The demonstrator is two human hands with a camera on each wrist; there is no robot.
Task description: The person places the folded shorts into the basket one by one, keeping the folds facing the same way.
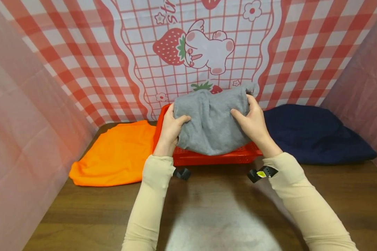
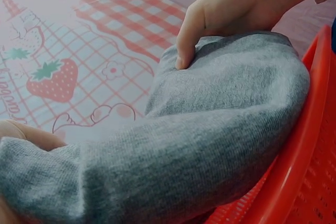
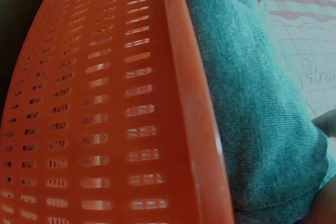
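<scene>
A folded grey knit cloth point(image 1: 210, 122) is held up between both hands above a red plastic basket point(image 1: 213, 159). My left hand point(image 1: 170, 128) grips its left side, thumb on the near face and the other fingers mostly hidden behind. On the opposite side, my right hand point(image 1: 254, 122) pinches the cloth the same way, thumb in front. The cloth sags in the middle and overlaps the basket's front rim in the head view. From the right wrist, the grey cloth point(image 3: 252, 98) appears just beyond the slotted basket wall point(image 3: 115, 98).
An orange cloth point(image 1: 116, 153) lies flat on the wooden table point(image 1: 81, 212) left of the basket. To the right lies a folded navy cloth point(image 1: 314, 136). Behind the basket hangs a red-checked strawberry curtain point(image 1: 138, 42), and pink fabric point(image 1: 28, 115) closes off the sides.
</scene>
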